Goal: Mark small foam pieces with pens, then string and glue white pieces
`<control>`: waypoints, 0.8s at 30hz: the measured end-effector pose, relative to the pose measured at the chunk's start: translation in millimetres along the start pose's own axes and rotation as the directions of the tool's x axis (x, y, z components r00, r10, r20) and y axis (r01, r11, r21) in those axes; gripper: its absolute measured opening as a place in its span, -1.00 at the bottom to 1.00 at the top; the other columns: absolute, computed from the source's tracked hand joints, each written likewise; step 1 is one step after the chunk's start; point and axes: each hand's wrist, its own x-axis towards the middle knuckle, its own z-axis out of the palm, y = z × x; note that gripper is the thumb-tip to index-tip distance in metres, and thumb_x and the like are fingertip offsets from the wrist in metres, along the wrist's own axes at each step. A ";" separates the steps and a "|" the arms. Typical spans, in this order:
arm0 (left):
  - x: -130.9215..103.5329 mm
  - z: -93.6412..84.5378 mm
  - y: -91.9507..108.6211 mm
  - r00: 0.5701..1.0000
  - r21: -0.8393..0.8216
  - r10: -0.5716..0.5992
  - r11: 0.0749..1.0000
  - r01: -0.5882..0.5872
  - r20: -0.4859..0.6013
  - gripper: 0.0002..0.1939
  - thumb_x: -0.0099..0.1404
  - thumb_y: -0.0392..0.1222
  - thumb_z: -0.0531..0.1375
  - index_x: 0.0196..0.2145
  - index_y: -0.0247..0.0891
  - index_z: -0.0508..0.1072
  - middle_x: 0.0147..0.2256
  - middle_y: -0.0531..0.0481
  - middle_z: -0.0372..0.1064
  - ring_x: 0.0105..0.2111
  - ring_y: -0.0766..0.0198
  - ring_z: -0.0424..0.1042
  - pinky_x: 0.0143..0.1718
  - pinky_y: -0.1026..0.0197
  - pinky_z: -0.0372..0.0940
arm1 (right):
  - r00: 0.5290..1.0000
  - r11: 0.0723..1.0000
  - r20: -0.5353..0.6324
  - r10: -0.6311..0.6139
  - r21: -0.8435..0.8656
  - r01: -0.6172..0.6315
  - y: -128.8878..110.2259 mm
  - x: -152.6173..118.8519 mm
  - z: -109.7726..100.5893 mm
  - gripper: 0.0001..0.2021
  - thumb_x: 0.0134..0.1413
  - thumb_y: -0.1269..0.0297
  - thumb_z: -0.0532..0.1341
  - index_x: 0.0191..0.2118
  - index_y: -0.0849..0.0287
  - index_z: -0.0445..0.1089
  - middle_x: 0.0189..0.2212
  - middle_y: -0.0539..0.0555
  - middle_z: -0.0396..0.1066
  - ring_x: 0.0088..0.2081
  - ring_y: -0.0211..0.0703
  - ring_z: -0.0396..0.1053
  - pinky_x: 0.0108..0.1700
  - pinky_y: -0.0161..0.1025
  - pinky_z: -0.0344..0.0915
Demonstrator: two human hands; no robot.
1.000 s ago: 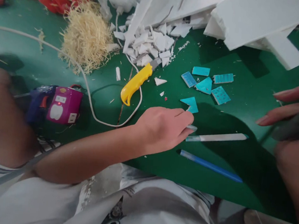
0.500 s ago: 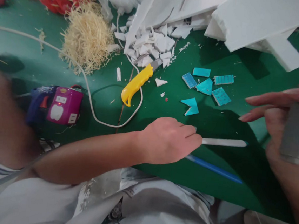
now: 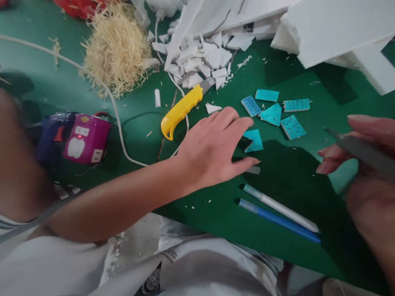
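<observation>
My left hand (image 3: 211, 149) is open over the green table, its fingers spread beside a notched turquoise piece (image 3: 255, 141). Under its thumb shows the end of a pale object (image 3: 254, 170). In my right hand (image 3: 372, 183) is a dark grey tool (image 3: 375, 153), blurred, its thin tip pointing left. A white pen (image 3: 282, 208) and a blue pen (image 3: 279, 220) lie near the front edge, almost side by side. Several turquoise pieces (image 3: 270, 114) are grouped beyond my hands. A yellow-handled knife (image 3: 182, 111) rests left of my left hand.
White foam scraps (image 3: 206, 58) and large foam sheets (image 3: 349, 27) lie at the back. Left of them is a straw-like bundle (image 3: 116, 49). A white cable (image 3: 116, 117) curves past a magenta device (image 3: 87, 138). Another person's arm (image 3: 1, 157) is at far left.
My left hand has let go of the white pen, which now lies beside the blue one, and has moved up and left with fingers spread. The tool in my right hand has turned to point left.
</observation>
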 end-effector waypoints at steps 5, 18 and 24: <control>4.1 4.4 0.5 0.997 0.011 -0.041 0.999 0.040 0.063 -0.59 0.38 -0.01 0.27 0.06 -0.33 0.44 -0.08 -0.17 0.43 -0.10 0.05 0.48 -0.15 0.12 0.36 | 0.989 0.971 0.029 0.143 0.187 -0.146 -9.3 0.1 5.1 -0.77 0.32 0.15 0.21 -0.10 -0.01 0.62 -0.28 0.04 0.61 -0.39 -0.21 0.53 -0.30 -0.20 0.52; 2.0 0.8 -1.3 0.986 -0.224 -0.039 0.972 0.075 0.163 -0.59 0.32 -0.09 0.33 0.07 -0.26 0.47 -0.06 -0.07 0.42 -0.19 0.23 0.47 -0.27 0.22 0.34 | 0.942 0.905 0.097 0.322 0.262 -0.337 0.1 12.8 25.7 -0.87 0.10 0.10 0.38 -0.31 0.01 0.60 -0.50 -0.04 0.54 -0.58 -0.34 0.43 -0.56 -0.38 0.38; 3.9 3.2 -2.9 0.983 -0.197 -0.040 0.977 0.076 0.180 -0.66 0.32 -0.12 0.31 0.02 -0.26 0.49 -0.05 -0.07 0.41 -0.15 0.20 0.50 -0.22 0.18 0.37 | 0.915 0.885 0.086 0.393 0.236 -0.402 -4.6 20.4 30.9 -0.73 -0.02 -0.01 0.45 -0.44 0.06 0.51 -0.58 -0.04 0.51 -0.58 -0.28 0.47 -0.54 -0.34 0.42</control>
